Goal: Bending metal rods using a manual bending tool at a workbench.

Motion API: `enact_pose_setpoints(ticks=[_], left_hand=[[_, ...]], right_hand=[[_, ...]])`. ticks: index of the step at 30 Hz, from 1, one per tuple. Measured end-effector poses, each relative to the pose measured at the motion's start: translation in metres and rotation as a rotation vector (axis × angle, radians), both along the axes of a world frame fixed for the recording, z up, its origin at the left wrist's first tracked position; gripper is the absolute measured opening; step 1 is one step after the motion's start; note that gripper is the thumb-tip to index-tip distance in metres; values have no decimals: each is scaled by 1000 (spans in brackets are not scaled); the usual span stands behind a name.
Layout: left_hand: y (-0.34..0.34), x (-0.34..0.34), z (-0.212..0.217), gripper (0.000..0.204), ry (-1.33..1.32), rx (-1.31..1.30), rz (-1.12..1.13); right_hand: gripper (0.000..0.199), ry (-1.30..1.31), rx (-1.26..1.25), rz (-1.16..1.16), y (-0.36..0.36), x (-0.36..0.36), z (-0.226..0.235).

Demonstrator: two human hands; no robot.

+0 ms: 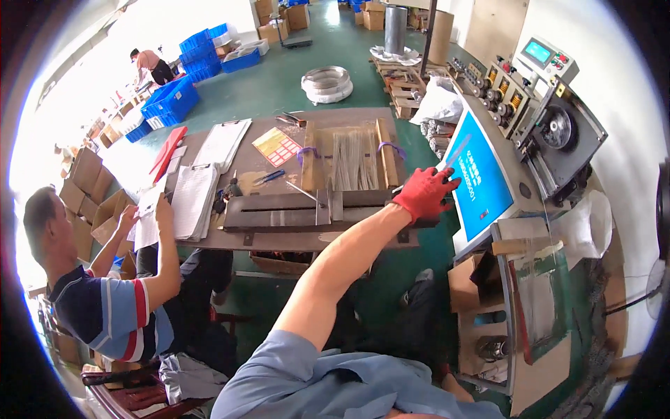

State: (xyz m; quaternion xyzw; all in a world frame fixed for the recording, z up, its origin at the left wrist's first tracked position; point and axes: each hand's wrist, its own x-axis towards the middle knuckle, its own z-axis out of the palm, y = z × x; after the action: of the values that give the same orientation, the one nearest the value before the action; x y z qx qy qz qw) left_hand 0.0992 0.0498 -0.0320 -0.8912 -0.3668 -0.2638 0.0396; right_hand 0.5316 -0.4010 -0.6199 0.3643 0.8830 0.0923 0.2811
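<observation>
My left hand [424,195], in a red glove, reaches over the right end of the workbench, beside a blue machine panel. Its fingers look bent together; a faint thin streak shows past the fingertips, and what they hold, if anything, I cannot make out. Close by is a long dark metal bar fixture [272,211] along the bench's near edge. Behind it, a bundle of thin straight metal wires [354,159] lies between two wooden blocks [309,155]. Low near my body, a bit of my right forearm [455,388] shows; the right hand is mostly hidden.
At left a seated co-worker [115,304] holds papers next to clipboards [192,195]. Pliers [271,177] and an orange-and-white sheet [277,146] lie on the workbench [279,241]. The blue-panelled machine [481,181] with rollers stands right, a shelf frame [506,307] nearer. Wire coils [326,85] rest beyond.
</observation>
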Motion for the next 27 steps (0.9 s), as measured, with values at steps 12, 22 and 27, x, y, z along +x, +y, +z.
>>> enact_pose_setpoints(ticks=[12, 22, 27], left_hand=[[18, 3, -16, 42, 335, -208, 173], [36, 19, -26, 43, 352, -319, 176], [40, 1, -9, 44, 390, -482, 168]], right_hand=[[51, 211, -422, -788, 30, -90, 64], [48, 935, -305, -884, 87, -88, -55], [49, 1021, -306, -895, 105, -67, -33]])
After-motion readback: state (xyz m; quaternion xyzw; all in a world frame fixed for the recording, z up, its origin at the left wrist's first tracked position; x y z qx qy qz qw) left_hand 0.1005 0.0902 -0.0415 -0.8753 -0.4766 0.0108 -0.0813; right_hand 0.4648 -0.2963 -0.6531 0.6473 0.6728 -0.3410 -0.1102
